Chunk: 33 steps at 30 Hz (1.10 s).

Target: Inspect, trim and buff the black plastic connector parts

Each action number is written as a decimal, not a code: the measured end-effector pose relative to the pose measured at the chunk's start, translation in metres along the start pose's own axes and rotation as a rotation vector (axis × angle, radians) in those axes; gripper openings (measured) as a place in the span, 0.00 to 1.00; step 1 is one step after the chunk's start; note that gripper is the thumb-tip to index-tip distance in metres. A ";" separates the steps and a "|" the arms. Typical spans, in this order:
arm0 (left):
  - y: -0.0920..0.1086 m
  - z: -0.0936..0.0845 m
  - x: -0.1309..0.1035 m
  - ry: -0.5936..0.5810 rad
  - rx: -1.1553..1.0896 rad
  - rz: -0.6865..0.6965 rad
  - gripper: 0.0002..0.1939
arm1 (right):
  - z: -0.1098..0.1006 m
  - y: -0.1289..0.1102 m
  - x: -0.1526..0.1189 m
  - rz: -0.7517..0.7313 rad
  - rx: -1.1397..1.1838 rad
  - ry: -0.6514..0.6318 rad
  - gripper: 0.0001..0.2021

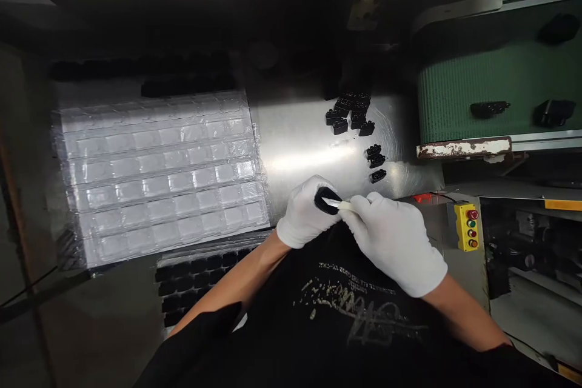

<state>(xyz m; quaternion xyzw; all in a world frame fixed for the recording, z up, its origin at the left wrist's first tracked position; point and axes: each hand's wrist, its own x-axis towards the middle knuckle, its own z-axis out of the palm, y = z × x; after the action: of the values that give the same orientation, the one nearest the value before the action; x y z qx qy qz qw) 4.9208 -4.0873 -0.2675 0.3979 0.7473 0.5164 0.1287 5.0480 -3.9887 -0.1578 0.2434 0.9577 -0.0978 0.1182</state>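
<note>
Both hands wear white gloves and meet in front of my chest. My left hand (305, 209) is closed around a small black molded part (324, 200). In my right hand (391, 236) is a knife (334, 202) with a pale handle, gripped between thumb and fingers. Its blade lies against the black part. Beyond my hands, several more black molded parts (350, 112) sit in a loose cluster on the metal table (295, 157), with a few others (376, 160) nearer to me.
A clear plastic tray (163, 182) with rows of square pockets covers the table's left side. Black parts fill another tray (195, 279) below it. At right runs a green conveyor belt (482, 79) carrying black parts, above a yellow control box (467, 227) with buttons.
</note>
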 end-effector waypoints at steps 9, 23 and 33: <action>-0.006 -0.001 -0.005 -0.063 -0.120 0.073 0.09 | -0.010 -0.005 0.002 -0.048 -0.004 -0.068 0.24; -0.026 0.019 -0.005 -0.514 0.160 -0.093 0.05 | 0.039 0.006 0.007 0.197 0.274 -0.168 0.24; -0.023 0.062 -0.005 -0.861 0.348 -0.247 0.07 | 0.103 0.038 -0.005 0.471 0.736 -0.172 0.22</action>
<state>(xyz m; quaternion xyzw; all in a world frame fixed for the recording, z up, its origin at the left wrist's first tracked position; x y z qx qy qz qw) 4.9508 -4.0527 -0.3152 0.4994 0.7432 0.1529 0.4181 5.0893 -3.9834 -0.2592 0.4715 0.7643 -0.4227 0.1221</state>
